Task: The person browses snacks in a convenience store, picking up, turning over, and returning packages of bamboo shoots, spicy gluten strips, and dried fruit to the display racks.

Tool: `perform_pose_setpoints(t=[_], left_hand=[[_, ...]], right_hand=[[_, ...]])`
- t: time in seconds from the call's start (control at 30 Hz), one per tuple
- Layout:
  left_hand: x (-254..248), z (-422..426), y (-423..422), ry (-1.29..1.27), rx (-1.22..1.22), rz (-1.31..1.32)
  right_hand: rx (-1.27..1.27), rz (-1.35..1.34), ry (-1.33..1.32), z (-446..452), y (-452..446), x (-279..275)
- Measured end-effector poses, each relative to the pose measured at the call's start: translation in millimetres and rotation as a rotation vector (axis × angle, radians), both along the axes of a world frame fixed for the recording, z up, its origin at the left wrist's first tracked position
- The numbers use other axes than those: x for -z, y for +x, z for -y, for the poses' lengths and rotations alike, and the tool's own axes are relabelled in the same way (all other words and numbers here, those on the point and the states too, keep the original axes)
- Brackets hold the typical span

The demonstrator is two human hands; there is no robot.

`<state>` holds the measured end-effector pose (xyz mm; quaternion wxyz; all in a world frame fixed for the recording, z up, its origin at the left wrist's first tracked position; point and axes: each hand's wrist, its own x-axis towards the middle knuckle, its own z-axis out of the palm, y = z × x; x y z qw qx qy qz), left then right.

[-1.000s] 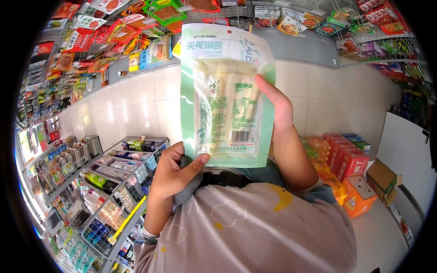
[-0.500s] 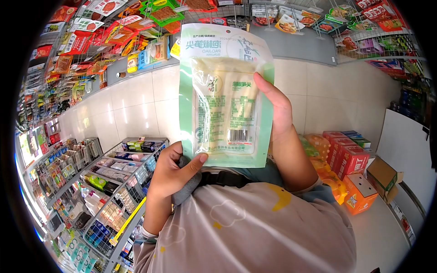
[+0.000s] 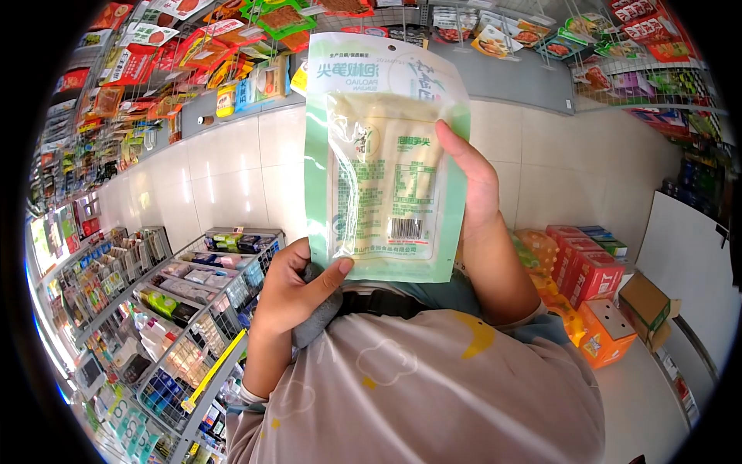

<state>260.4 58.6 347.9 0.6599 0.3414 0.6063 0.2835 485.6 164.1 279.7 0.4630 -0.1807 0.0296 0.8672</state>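
Left to right: grey wire-basket shelving [image 3: 202,308] with packaged goods; the left hand [image 3: 297,290], thumb clamped on the packet's near left corner, with a soft dark-grey bundle [image 3: 317,319] against the palm; the pale-green, white and clear plastic packet [image 3: 386,174], barcode showing, at centre between both hands; the right hand [image 3: 475,185], gripping the packet's right edge; stacked red cartons [image 3: 583,267]; an orange cardboard box [image 3: 605,332]; an open brown cardboard box [image 3: 645,301].

Pouch [image 3: 384,182]: "生产日期/保质期至" along top, mirrored "PAOJIAO" below, "泡椒笋尖" above barcode [image 3: 406,229].
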Motion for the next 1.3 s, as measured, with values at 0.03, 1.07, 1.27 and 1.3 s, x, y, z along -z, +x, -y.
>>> perform_pose_setpoints(t=[0.03, 1.07, 1.27, 1.3], left_hand=[[0, 0, 0, -0.001, -0.002, 0.0], [5, -12, 25, -0.013, 0.076, 0.011], [10, -12, 24, 0.016, 0.096, -0.093], [12, -12, 23, 0.029, 0.132, -0.166]], right_hand=[[0.005, 0.009, 0.005, 0, -1, 0], [-0.115, 0.069, 0.015, 2, 36, 14], [-0.251, 0.458, 0.17, -8, 44, 5], [-0.283, 0.557, 0.236, -7, 47, 7]])
